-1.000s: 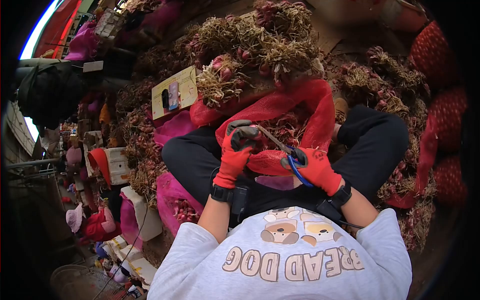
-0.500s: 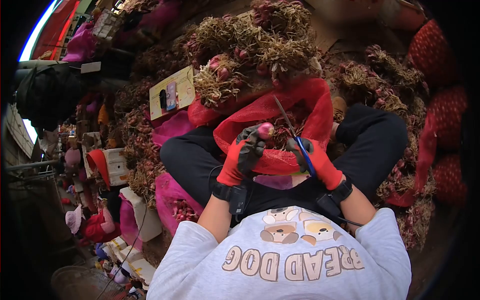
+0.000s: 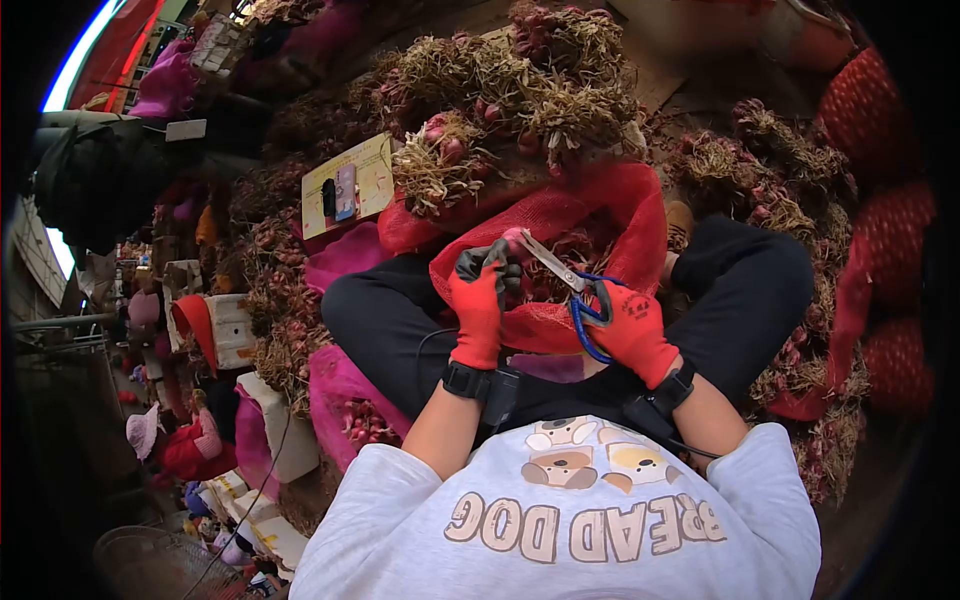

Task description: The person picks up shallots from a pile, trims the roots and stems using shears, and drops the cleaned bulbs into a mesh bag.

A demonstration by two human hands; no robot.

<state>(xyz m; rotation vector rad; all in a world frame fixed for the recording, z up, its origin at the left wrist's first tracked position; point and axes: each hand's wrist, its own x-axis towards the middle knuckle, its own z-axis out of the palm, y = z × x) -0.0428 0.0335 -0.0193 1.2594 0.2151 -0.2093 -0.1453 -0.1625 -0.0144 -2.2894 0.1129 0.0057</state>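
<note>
My left hand [image 3: 484,285], in a red and dark grey glove, is closed on a pinkish shallot [image 3: 515,238] held up at the fingertips. Blue-handled scissors [image 3: 560,266] are in my gloved right hand [image 3: 626,325], fingers through the loops. Their blades point up and left, slightly parted, with the tips touching or right beside the shallot. Below both hands, between my legs, lies an opened red mesh bag [image 3: 640,215] with more shallots and dry stalks inside.
Bundles of dried shallots [image 3: 560,90] are heaped ahead. A yellow board [image 3: 370,165] with a phone [image 3: 345,192] on it lies to the left, above a pink mesh bag [image 3: 345,400] of shallots. Full red sacks [image 3: 895,240] stand at the right. A person [image 3: 195,445] is at the far left.
My right hand has turned the scissors leftward, bringing the blades to the shallot, and its fingers have shifted in the handles. My left hand has raised the shallot slightly and turned.
</note>
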